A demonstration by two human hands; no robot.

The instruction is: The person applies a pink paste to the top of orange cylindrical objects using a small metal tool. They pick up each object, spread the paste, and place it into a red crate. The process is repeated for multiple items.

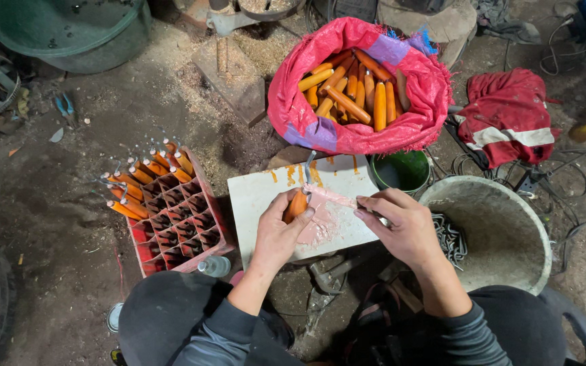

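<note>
My left hand [278,230] grips an orange wooden handle [296,204] with a bent metal hook [307,165] sticking out of its top. It holds it over a white board [256,196] smeared with pink paste [327,217]. My right hand [401,220] is closed on a thin metal tool whose tip touches the pink paste beside the handle. A red sack [293,102] behind the board is full of bare orange handles [350,88].
A red divided crate [191,224] at left holds several finished handles with hooks [140,179]. A grey bucket [503,230] with metal hooks inside stands at right, a green tub [401,171] behind the board. A small bottle [213,266] lies by my knee. Red cloth [506,115] and cables lie far right.
</note>
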